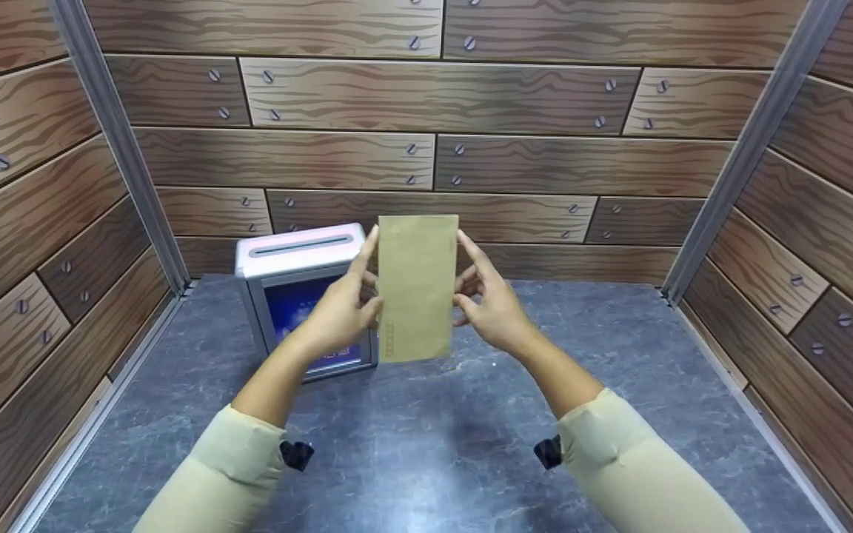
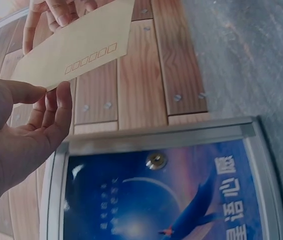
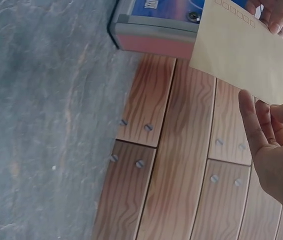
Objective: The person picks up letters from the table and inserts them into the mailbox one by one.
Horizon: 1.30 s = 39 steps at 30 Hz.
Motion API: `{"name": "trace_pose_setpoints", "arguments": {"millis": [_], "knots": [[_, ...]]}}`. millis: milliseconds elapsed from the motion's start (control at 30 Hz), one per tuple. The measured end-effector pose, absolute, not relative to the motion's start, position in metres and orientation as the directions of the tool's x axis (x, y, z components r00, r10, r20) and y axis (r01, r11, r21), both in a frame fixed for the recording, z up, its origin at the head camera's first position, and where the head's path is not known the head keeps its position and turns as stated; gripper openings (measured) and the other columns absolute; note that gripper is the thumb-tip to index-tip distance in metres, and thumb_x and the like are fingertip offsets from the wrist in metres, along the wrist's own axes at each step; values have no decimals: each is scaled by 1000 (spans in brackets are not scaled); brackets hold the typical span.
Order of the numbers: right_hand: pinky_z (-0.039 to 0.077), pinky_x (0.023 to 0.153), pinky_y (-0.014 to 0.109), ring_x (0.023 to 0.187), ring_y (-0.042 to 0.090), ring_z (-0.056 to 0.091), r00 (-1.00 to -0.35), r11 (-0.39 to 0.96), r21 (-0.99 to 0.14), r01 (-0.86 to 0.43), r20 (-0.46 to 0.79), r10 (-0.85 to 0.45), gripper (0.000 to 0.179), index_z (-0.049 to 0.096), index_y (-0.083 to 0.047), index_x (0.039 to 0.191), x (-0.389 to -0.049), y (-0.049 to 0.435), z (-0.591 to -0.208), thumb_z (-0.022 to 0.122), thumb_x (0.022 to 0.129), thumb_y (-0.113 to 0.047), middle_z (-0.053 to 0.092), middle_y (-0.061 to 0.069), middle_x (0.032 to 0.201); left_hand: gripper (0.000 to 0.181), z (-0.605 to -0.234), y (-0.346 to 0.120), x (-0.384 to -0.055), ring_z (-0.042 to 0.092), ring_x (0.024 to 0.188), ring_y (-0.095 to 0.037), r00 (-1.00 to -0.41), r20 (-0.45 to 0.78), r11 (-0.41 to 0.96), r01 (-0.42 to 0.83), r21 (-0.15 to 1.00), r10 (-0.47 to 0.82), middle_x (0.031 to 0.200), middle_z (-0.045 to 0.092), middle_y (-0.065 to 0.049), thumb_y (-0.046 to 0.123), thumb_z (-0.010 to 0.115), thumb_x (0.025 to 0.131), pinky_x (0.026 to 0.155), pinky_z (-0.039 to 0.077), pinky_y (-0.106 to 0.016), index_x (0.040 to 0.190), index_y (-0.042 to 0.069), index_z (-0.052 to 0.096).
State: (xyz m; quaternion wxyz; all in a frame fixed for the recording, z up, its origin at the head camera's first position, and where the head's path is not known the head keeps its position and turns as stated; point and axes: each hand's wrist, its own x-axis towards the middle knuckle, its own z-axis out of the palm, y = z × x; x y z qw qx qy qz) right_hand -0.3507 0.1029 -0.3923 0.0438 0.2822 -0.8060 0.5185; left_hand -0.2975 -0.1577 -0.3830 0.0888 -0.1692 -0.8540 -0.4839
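A tan paper envelope is held upright above the table, with a row of small printed boxes near its lower left corner. My left hand pinches its left edge between thumb and fingers. On the opposite edge, my right hand holds it the same way. Both wrist views show the envelope gripped by its long edges. Just behind my left hand stands a box with a slot in its top, a silver frame and a blue picture front, partly hidden by that hand. A round lock shows on its front.
The grey marbled tabletop spreads below the hands. Wood-patterned panels wall the back and both sides, with metal posts at the corners. Small black devices sit at both sleeve cuffs.
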Motion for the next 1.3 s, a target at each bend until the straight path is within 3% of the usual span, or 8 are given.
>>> {"name": "trace_pose_setpoints", "arguments": {"millis": [233,400,633,967,1200,1300], "knots": [[70,73,40,99,34,71,-790,295,-761,-578,433,-433,100,21,-40,173,-352,80,-375,63,100,15,62,14,109,100,-369,-178,-292,72,92,-27,-912,376,524,405,749,166,115,68,-16,-6,55,104,75,68,-37,175,35,-1],[69,71,33,91,25,70,-763,312,-711,-630,492,-421,101,21,-38,173,-353,69,-362,65,99,14,63,10,106,99,-356,-186,-287,71,93,-28,-911,385,534,403,743,151,115,67,-16,-5,51,106,80,69,-40,174,41,-4],[68,69,31,79,19,65,-732,274,-694,-665,534,-424,100,22,-35,173,-357,51,-352,60,98,18,63,10,102,96,-343,-200,-283,71,95,-32,-886,444,633,419,651,130,118,68,-18,-3,52,105,84,64,-43,175,34,-2],[66,72,37,86,25,65,-666,236,-640,-731,593,-453,99,24,-30,173,-365,32,-335,62,96,18,64,10,101,92,-326,-217,-280,74,103,-34,-875,477,640,413,648,81,118,68,-16,2,53,107,89,65,-49,175,35,1],[64,88,35,87,15,64,-630,241,-590,-771,650,-424,99,26,-26,173,-372,13,-322,65,94,19,66,9,100,92,-314,-230,-281,73,104,-32,-851,522,632,432,643,51,117,66,-16,-2,54,105,85,68,-46,174,34,6],[63,83,33,86,15,63,-601,233,-558,-796,684,-413,98,26,-24,173,-374,3,-315,66,94,18,65,9,99,90,-308,-238,-280,71,105,-31,-826,562,635,456,623,42,118,66,-16,-2,56,105,88,67,-45,174,31,8]]}}
